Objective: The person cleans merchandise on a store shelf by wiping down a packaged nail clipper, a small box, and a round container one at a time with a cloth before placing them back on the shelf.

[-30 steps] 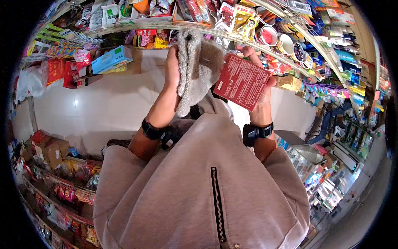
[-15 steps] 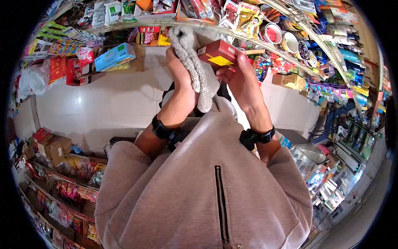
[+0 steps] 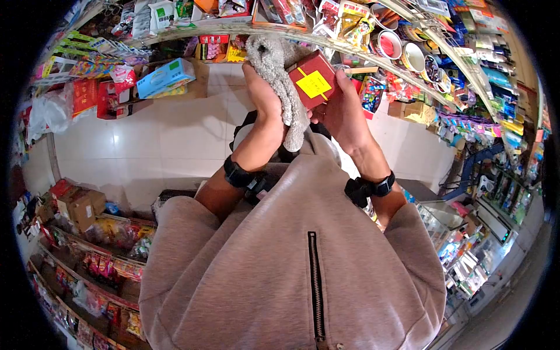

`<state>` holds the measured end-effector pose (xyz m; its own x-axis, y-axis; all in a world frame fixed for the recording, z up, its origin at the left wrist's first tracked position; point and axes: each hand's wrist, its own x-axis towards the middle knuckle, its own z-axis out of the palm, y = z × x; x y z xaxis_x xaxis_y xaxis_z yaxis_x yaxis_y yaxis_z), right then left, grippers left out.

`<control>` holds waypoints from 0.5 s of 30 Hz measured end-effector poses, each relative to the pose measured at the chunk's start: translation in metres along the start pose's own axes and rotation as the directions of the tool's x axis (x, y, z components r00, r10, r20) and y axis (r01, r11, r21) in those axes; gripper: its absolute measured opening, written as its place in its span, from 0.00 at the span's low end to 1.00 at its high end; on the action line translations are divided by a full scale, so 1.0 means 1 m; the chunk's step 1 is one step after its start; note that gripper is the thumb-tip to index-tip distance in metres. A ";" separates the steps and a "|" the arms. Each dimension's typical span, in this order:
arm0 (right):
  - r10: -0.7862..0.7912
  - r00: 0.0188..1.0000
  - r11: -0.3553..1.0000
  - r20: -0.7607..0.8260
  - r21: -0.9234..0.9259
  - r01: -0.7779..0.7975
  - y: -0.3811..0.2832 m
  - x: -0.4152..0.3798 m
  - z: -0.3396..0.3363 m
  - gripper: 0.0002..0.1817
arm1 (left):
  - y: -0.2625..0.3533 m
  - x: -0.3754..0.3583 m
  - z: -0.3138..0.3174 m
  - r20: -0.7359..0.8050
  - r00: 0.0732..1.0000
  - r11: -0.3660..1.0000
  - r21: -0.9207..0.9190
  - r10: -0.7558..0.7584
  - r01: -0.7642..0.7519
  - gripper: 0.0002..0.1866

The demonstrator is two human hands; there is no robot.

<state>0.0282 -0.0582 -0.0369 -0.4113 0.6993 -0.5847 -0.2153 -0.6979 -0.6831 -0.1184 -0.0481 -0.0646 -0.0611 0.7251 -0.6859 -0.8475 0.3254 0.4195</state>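
A fluffy grey plush toy [image 3: 288,96] with a dark spot near its top hangs upright in front of my chest. My left hand [image 3: 265,102] is closed around its left side, and a long limb-like part dangles below. Against the toy's right side is a dark red box [image 3: 328,71] with a yellow label, its labelled face turned up towards me. Thumb at the box's right edge, my right hand [image 3: 345,116] grips it from the right and below. Some of the right fingers are hidden behind the box and toy.
A shelf edge [image 3: 233,29] with snack packets runs just beyond the hands. Round tubs [image 3: 413,56] stand at the right. A blue carton [image 3: 166,79] sits at the left, above the tiled floor [image 3: 157,146]. Stocked shelves [image 3: 111,262] lie lower left.
The red box has tilted so its yellow-labelled face shows more fully. Both hands and the plush toy appear slightly further right in view, as does much of the scene.
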 end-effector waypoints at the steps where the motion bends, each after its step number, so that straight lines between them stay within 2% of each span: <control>1: -0.001 1.000 1.000 0.000 0.002 0.001 0.002 0.000 -0.003 0.35 | -0.003 0.004 -0.004 0.042 0.998 0.998 -0.036 -0.047 0.048 0.34; 3: -0.041 0.999 0.998 0.000 -0.045 0.041 -0.004 -0.003 0.002 0.34 | 0.002 0.002 -0.002 0.019 0.997 0.997 -0.006 -0.074 0.074 0.35; 5: -0.031 1.000 0.999 -0.001 -0.027 0.030 -0.006 -0.004 0.001 0.34 | 0.002 0.006 -0.003 0.077 0.997 1.000 0.005 0.027 -0.027 0.33; 6: -0.020 1.000 1.000 -0.003 -0.011 0.020 -0.007 -0.005 0.001 0.34 | 0.001 0.011 -0.007 0.079 0.997 1.000 0.007 0.026 -0.026 0.33; 8: -0.006 1.000 1.000 0.015 0.023 0.006 -0.007 -0.008 -0.002 0.34 | 0.001 0.018 -0.012 0.132 0.978 0.982 0.075 0.160 -0.171 0.28; 9: 0.009 0.999 0.998 0.036 0.057 -0.011 -0.008 -0.010 -0.004 0.34 | 0.001 0.020 -0.012 0.135 0.978 0.982 0.077 0.160 -0.171 0.28; 10: 0.006 0.999 0.998 0.035 0.060 -0.008 -0.008 -0.011 -0.006 0.34 | 0.001 0.021 -0.011 0.056 0.948 0.937 0.146 0.314 -0.319 0.26; 12: -0.048 0.994 0.978 0.103 0.207 0.026 -0.009 -0.014 -0.011 0.31 | 0.005 0.020 -0.011 -0.010 0.886 0.864 0.227 0.464 -0.449 0.23; 13: -0.050 0.993 0.978 0.103 0.209 0.028 -0.008 -0.013 -0.016 0.31 | 0.009 0.020 -0.012 0.016 0.898 0.887 0.151 0.440 -0.437 0.23; 14: -0.189 0.981 0.974 0.037 -0.121 0.192 -0.008 -0.011 -0.018 0.30 | 0.015 0.017 -0.011 0.042 0.908 0.905 0.073 0.418 -0.420 0.23; 15: -0.335 0.942 0.841 0.020 -0.443 0.309 -0.007 -0.009 -0.018 0.29 | 0.019 0.013 -0.010 0.067 0.915 0.917 -0.004 0.398 -0.398 0.23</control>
<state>0.0496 -0.0566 -0.0344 -0.3330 0.8896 -0.3128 0.0842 -0.3023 -0.9495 -0.1408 -0.0383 -0.0717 -0.3573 0.8338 -0.4209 -0.7551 0.0074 0.6556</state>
